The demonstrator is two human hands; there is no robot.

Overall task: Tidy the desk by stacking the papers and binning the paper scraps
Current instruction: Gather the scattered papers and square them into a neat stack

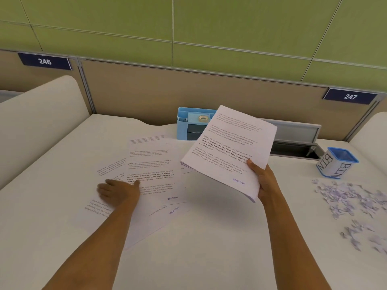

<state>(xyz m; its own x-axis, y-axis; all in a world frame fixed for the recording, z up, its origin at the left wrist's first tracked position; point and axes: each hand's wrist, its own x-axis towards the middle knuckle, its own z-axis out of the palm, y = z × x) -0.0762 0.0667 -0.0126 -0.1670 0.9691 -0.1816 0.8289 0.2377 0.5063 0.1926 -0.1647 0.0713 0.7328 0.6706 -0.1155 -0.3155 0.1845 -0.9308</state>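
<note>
While right grip [264, 182] pinches the floppy stack [228, 151] at its edge, left grip [117, 191] lies spread on loose sheets [152, 170]: thin, slippery, prob best lifted by a corner.

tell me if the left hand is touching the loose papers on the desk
Touching. The head view shows the left hand lying flat on the loose papers, thumb and fingers spread across the sheets, with no gap visible.

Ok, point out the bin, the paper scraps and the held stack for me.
bin [327, 164]: head view, white labelled wall.
paper scraps [343, 194]: head view, thick part of the pile.
held stack [226, 151]: head view, top sheet's middle.
</note>
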